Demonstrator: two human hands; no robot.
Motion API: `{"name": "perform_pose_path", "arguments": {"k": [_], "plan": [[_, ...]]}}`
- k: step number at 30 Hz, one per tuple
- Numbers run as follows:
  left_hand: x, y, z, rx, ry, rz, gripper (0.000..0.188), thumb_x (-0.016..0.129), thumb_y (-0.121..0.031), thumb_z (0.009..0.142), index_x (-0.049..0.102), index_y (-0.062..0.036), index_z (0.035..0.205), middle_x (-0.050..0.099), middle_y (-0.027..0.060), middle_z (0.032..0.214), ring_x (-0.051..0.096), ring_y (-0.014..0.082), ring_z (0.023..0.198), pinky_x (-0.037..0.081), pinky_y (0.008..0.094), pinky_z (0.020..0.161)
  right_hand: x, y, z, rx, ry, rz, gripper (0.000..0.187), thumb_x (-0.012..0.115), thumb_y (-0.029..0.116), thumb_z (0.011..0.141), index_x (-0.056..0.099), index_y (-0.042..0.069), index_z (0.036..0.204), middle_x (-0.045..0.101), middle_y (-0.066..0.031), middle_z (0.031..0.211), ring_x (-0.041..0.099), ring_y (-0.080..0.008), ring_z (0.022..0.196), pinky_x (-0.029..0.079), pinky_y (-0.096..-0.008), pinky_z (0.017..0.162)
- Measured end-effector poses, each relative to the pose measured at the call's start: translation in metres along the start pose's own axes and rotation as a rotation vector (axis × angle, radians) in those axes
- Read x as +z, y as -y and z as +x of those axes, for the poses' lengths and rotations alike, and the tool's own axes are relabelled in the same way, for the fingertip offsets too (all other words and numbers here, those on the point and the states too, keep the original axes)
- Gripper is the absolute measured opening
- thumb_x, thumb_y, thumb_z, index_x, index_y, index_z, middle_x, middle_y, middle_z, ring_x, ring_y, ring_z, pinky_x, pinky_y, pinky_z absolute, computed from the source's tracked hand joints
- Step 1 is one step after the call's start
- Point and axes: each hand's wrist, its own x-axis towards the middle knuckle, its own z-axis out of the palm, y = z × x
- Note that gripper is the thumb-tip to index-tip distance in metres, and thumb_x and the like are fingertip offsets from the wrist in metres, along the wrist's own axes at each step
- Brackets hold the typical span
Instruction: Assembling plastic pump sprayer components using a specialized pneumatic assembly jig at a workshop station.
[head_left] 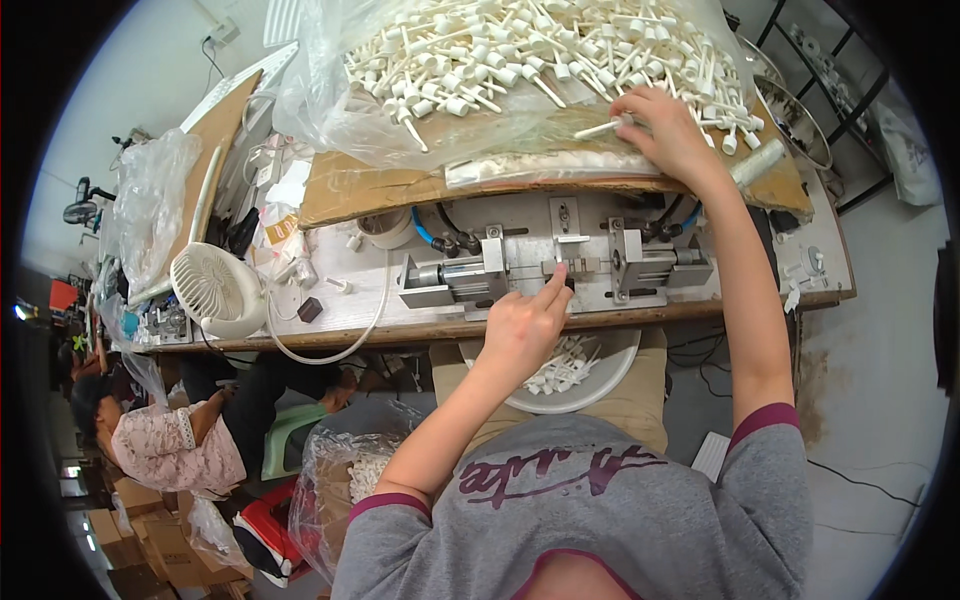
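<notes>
On the bench, a metal clamping fixture (562, 268) has two facing cylinder blocks, and a small white plastic part with a stem (570, 240) sits upright in its middle. My left hand (522, 328) reaches up to this part, index finger extended, fingertips closed at the stem's lower end; the thumb is mostly hidden. Above and to the right, my right hand (655, 128) pinches a white capped stick (602, 129) by its cap end, the stem pointing left. It hovers at the front of a large heap of similar white capped sticks (480, 60) on plastic sheeting.
A cardboard sheet (370, 192) borders the heap above the fixture. A white fan (217, 290) and a loose hose (340, 358) lie at left. Below the bench edge, a white basin (625, 365) holds more white sticks. Another person (180, 440) sits at lower left.
</notes>
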Motion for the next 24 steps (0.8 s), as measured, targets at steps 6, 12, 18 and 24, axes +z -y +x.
{"name": "perform_pose_path", "arguments": {"k": [6, 12, 18, 24], "plan": [[-0.001, 0.005, 0.001, 0.012, 0.044, -0.032, 0.027, 0.076, -0.016, 0.076, 0.070, -0.0061, 0.100, 0.068, 0.0132, 0.122, 0.064, 0.0220, 0.056, 0.052, 0.0312, 0.057, -0.014, 0.056, -0.020, 0.258, -0.239, 0.567, 0.020, 0.073, 0.011, 0.087, 0.070, 0.005, 0.105, 0.055, 0.0030, 0.068, 0.048, -0.0044, 0.060, 0.039, -0.0214, 0.056], [-0.044, 0.016, 0.028, -0.109, 0.126, -0.331, 0.039, 0.082, -0.034, 0.077, 0.073, -0.0133, 0.109, 0.074, 0.0070, 0.100, 0.070, 0.0211, 0.066, 0.055, 0.0296, 0.062, -0.031, 0.101, -0.069, 0.469, -0.195, 1.116, 0.025, 0.079, 0.004, 0.081, 0.069, 0.000, 0.104, 0.057, 0.0045, 0.066, 0.053, -0.0005, 0.059, 0.041, -0.0182, 0.050], [-0.091, 0.098, 0.131, -0.133, -0.539, 0.040, 0.022, 0.077, -0.024, 0.085, 0.076, -0.0073, 0.100, 0.075, 0.0083, 0.091, 0.068, 0.0129, 0.079, 0.051, 0.0284, 0.063, 0.011, 0.136, -0.143, 0.018, -0.179, 0.427, 0.031, 0.077, 0.005, 0.077, 0.068, 0.002, 0.107, 0.062, -0.0113, 0.114, 0.065, -0.0247, 0.088, 0.055, -0.0334, 0.074], [-0.058, 0.162, 0.189, -0.266, -0.418, 0.267, 0.033, 0.071, -0.029, 0.086, 0.071, -0.0016, 0.103, 0.065, 0.0223, 0.110, 0.058, 0.0380, 0.111, 0.050, 0.0452, 0.090, 0.043, 0.159, -0.152, -0.090, -0.140, 0.082, 0.023, 0.072, 0.005, 0.075, 0.066, 0.001, 0.097, 0.066, -0.0133, 0.126, 0.066, -0.0207, 0.071, 0.053, -0.0306, 0.063]]}}
